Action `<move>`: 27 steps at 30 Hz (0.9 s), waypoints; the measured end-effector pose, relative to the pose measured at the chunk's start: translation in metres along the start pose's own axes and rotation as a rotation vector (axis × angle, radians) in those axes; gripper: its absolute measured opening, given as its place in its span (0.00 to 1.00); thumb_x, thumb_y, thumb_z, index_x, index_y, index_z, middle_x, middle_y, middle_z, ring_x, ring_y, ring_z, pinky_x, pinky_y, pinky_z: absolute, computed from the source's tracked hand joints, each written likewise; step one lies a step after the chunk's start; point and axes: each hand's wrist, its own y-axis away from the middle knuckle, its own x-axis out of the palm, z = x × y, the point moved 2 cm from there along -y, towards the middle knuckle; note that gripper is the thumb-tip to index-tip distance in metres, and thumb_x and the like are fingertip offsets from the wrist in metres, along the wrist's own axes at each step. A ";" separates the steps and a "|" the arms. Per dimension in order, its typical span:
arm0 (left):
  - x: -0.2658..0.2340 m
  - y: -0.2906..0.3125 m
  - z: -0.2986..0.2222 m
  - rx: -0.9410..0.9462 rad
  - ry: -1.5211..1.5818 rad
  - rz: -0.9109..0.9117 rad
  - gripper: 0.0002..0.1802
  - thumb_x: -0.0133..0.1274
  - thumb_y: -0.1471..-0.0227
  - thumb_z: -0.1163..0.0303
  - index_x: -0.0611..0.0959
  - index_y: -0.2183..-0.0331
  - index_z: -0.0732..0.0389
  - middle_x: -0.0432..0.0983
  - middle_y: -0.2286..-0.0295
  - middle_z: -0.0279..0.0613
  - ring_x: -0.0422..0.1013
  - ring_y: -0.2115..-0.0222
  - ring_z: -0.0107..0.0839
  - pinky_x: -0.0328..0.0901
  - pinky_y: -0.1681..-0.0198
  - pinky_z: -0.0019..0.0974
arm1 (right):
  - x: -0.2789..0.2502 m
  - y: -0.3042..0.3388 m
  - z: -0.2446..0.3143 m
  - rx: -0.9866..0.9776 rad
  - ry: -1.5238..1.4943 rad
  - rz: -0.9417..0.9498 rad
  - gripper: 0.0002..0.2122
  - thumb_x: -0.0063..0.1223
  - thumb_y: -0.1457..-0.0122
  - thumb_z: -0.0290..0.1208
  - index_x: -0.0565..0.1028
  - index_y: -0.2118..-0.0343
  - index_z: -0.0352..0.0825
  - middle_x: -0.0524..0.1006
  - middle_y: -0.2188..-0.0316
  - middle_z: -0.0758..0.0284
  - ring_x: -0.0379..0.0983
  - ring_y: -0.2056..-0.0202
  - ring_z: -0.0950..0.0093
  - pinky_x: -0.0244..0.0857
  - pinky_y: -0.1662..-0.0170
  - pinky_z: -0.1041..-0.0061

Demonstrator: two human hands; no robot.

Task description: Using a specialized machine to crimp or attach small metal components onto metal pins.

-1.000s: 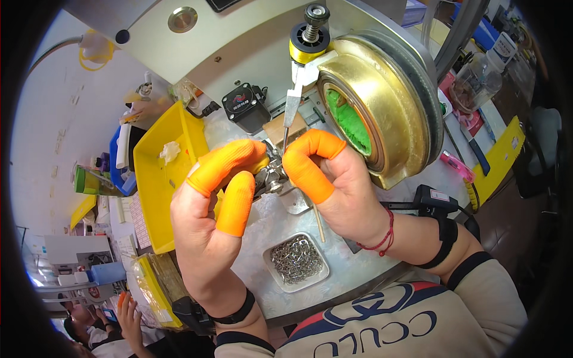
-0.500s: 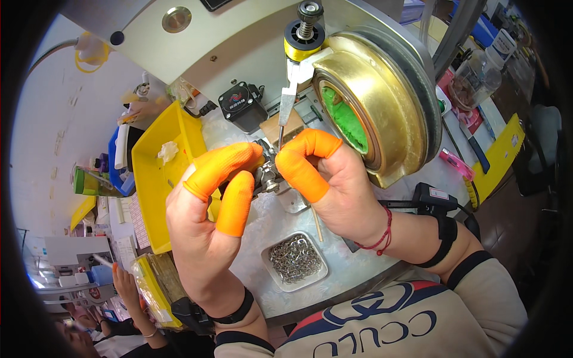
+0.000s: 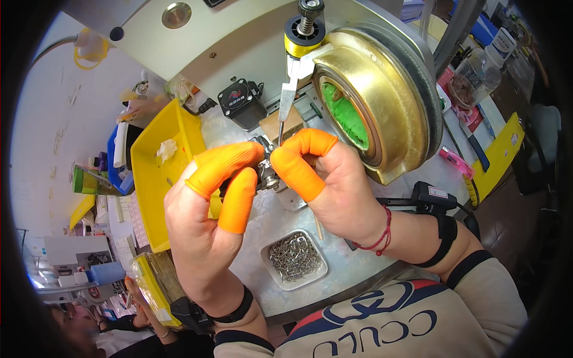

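Orange finger cots cover the thumb and fingertips of my left hand, which closes at a small metal fixture in the middle of the bench. What its fingertips hold, if anything, is hidden. My right hand, also in orange cots, is pinched just beside the fixture, under the thin metal tip of the machine's arm. Anything in that pinch is too small or covered to make out. Nearer to me, small silvery metal pieces fill a white square dish.
A large brass-coloured wheel housing with a green inside stands right of my hands. Behind them sits a black motor box. To the left lies a yellow bin. Knife and pink cutter rest at right. A co-worker's arm shows lower left.
My right fingertips have shifted slightly left, closer to the fixture and my left hand. At the lower left the co-worker's raised hand has come down.
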 end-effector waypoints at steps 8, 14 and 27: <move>0.007 -0.002 -0.002 0.089 -0.156 0.005 0.10 0.52 0.62 0.84 0.76 0.71 0.66 0.73 0.74 0.45 0.70 0.76 0.32 0.63 0.72 0.27 | -0.001 0.000 0.003 -0.014 0.011 -0.014 0.04 0.46 0.46 0.25 0.67 0.70 0.31 0.68 0.73 0.73 0.64 0.70 0.87 0.60 0.66 0.87; 0.009 -0.004 -0.002 0.152 -0.251 -0.018 0.10 0.51 0.65 0.84 0.76 0.73 0.66 0.72 0.75 0.45 0.69 0.77 0.32 0.63 0.74 0.27 | 0.001 0.000 0.002 -0.010 -0.062 -0.006 0.05 0.47 0.46 0.26 0.67 0.70 0.31 0.67 0.73 0.70 0.62 0.70 0.85 0.59 0.66 0.85; 0.014 -0.004 -0.008 0.139 -0.320 -0.080 0.09 0.50 0.66 0.84 0.76 0.75 0.66 0.72 0.77 0.44 0.67 0.80 0.28 0.61 0.76 0.25 | 0.000 -0.001 -0.006 -0.033 -0.234 0.019 0.04 0.41 0.43 0.27 0.66 0.66 0.33 0.65 0.72 0.75 0.60 0.71 0.89 0.56 0.69 0.89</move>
